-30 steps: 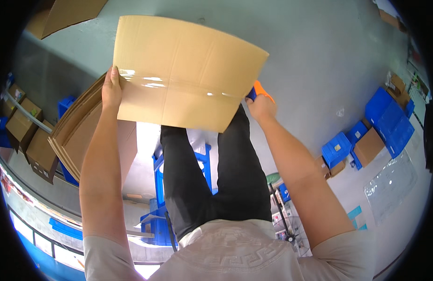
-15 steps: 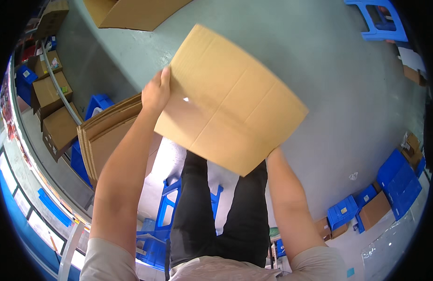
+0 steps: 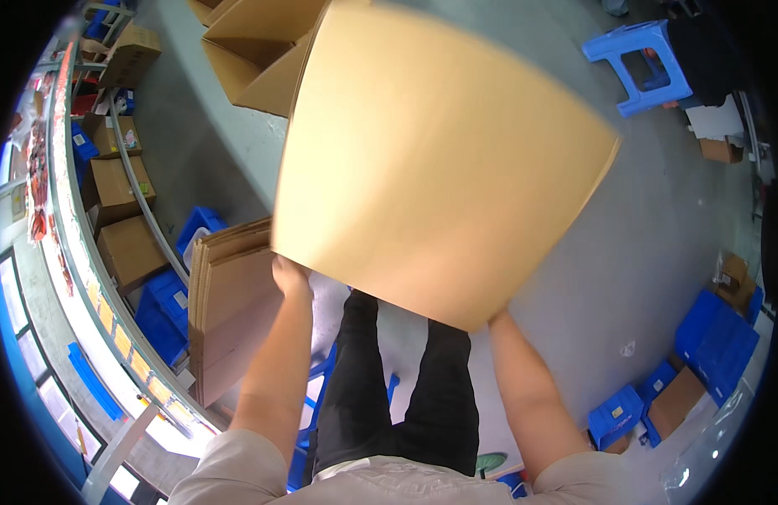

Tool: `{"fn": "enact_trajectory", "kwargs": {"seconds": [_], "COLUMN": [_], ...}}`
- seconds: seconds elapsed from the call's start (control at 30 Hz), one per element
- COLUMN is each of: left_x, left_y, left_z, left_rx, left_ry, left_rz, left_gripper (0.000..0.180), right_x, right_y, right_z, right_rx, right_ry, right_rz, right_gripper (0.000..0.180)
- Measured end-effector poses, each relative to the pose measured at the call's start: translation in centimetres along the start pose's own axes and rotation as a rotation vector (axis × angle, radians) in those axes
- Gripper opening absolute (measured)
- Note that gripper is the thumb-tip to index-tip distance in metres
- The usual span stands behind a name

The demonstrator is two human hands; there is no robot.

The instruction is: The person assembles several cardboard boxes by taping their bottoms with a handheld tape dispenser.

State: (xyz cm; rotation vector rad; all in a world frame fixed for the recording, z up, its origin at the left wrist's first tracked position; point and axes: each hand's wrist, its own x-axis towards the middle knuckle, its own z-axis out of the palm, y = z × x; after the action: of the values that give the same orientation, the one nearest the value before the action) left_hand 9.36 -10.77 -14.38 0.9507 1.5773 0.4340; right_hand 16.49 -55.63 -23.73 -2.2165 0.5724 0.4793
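Note:
A large tan cardboard sheet (image 3: 439, 168) is held up before me, slightly tilted and blurred along its far edge. My left hand (image 3: 291, 274) grips its near left corner, with most of the fingers hidden behind the board. At the near right corner my right hand (image 3: 498, 320) holds the lower edge, and its fingers are largely covered too. Just left of my left forearm leans a stack of flattened cardboard (image 3: 233, 328), partly overlapped by the sheet.
Open cardboard boxes (image 3: 258, 55) stand on the floor ahead. A blue plastic stool (image 3: 612, 52) is at the far right, near another person's dark clothing. Blue bins (image 3: 616, 417) sit at the lower right. Boxes (image 3: 130, 252) line the left side beside a long bench.
The cardboard sheet has risen and turned, filling more of the view. My left hand has shifted from its left side down to the near left corner. The view has moved slightly.

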Motion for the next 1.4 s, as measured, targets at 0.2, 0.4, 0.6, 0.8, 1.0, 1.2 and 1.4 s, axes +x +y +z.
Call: {"fn": "enact_trajectory", "kwargs": {"seconds": [0.2, 0.4, 0.6, 0.8, 1.0, 1.2, 1.4], "left_x": [-8.3, -2.4, -7.3, -5.4, 2.7, 9.4, 6.5], "left_y": [-2.1, -6.4, -9.9, -4.7, 2.8, 16.2, 22.1], "left_z": [-0.2, -0.9, 3.8, 9.0, 22.0, 26.8, 11.2], "left_rx": [0.196, 0.334, 0.297, -0.104, -0.561, -0.427, 0.581], "left_ry": [-0.138, 0.111, -0.389, -0.376, -0.319, -0.401, -0.469], "left_rz": [-0.367, -0.243, -0.861, -0.670, -0.467, -0.268, 1.032], "left_gripper": [0.099, 0.070, 0.042, 0.035, 0.029, 0.057, 0.052], "right_x": [-7.5, -11.4, -12.4, -15.7, -17.6, -18.6, -13.7], "right_y": [0.9, 2.1, 5.0, 8.6, 9.3, 8.0, 1.3], "right_z": [-6.1, -9.1, -13.6, -17.4, -21.1, -19.5, -12.7], "right_rx": [-0.438, -0.465, -0.469, -0.628, -0.582, -0.536, -0.267], "right_ry": [0.026, -0.079, -0.132, -0.156, -0.277, -0.268, -0.062], "right_rz": [0.311, 0.327, 0.219, 0.154, 0.058, 0.069, 0.156], "right_gripper": [0.044, 0.035, 0.033, 0.022, 0.024, 0.027, 0.025]}}
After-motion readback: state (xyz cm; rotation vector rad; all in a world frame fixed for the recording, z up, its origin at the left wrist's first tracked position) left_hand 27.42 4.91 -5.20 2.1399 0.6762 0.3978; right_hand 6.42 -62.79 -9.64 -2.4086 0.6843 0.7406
